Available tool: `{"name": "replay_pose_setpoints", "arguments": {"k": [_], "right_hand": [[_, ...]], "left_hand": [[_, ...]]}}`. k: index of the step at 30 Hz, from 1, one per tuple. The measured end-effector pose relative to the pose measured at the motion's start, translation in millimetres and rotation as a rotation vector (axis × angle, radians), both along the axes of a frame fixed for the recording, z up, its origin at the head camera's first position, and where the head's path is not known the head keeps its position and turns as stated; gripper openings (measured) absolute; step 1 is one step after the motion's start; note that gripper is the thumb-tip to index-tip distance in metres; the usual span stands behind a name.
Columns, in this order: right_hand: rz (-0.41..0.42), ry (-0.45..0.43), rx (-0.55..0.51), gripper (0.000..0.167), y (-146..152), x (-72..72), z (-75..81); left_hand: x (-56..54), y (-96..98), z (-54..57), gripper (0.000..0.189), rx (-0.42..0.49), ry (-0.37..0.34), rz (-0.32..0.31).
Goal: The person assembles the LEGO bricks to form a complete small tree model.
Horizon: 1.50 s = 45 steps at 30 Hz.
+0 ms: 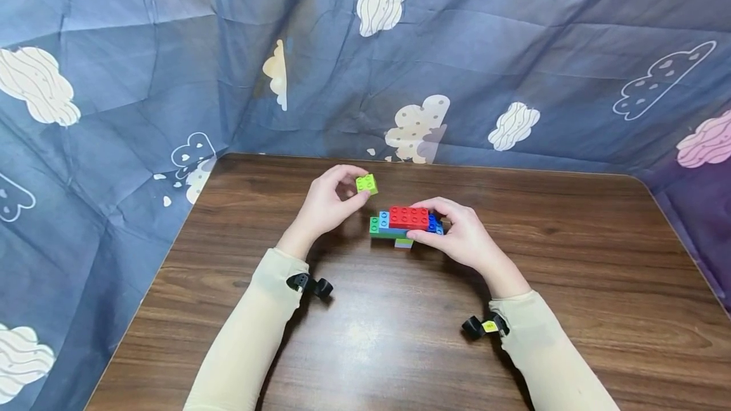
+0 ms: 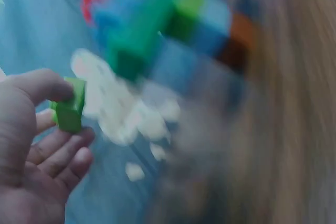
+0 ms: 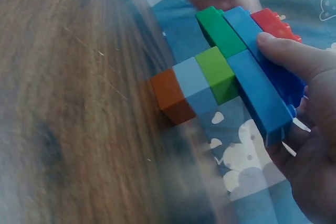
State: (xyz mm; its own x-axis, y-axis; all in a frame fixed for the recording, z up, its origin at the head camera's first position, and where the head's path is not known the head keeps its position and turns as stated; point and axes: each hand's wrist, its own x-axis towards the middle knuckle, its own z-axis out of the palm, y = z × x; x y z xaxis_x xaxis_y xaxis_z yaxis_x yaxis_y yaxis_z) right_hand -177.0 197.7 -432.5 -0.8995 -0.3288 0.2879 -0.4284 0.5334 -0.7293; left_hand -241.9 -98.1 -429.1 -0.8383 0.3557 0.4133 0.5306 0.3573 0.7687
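Between thumb and fingertips my left hand (image 1: 331,200) pinches a small lime-green toy brick (image 1: 367,184), studs showing, held to the left of and behind a brick structure. In the left wrist view the green brick (image 2: 71,106) sits at the thumb tip, other fingers spread below it. My right hand (image 1: 459,230) grips the structure's right end. A red brick (image 1: 408,216) tops it, over blue bricks (image 3: 262,95) and a green brick (image 3: 220,32). Below stands a narrow column of a lime brick (image 3: 217,74), a light blue brick (image 3: 194,83) and an orange-brown brick (image 3: 172,96) at the bottom.
The structure stands on a dark wood-grain table (image 1: 365,335). Behind and to the left hangs a blue cloth (image 1: 320,68) with cloud prints, meeting the table's back edge. Small black cameras (image 1: 311,285) are strapped to both sleeves.
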Motion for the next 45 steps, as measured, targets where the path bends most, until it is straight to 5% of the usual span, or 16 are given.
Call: {"name": "replay_pose_setpoints", "arguments": {"k": [5, 11, 31, 37, 45], "right_hand": [[0.009, -0.033, -0.044, 0.042, -4, -1.0, -3.9], [0.046, -0.042, -0.071, 0.039, -7, -1.8, -7.7], [0.058, -0.045, -0.061, 0.038, -9, -2.0, -3.3], [0.052, -0.057, -0.053, 0.039, -8, -1.9, -4.7], [0.016, -0.081, -0.023, 0.043, -11, 1.3, -2.1]], "left_hand": [[17.8, 18.1, 20.7, 0.033, 0.08, 0.05, -0.158], [28.6, 33.2, 23.5, 0.033, 0.022, 0.067, -0.268], [28.2, 36.2, 19.9, 0.033, 0.013, 0.096, -0.335], [28.3, 36.7, 18.8, 0.034, 0.048, 0.05, -0.37], [29.7, 34.8, 18.7, 0.036, -0.003, 0.068, -0.334]]}}
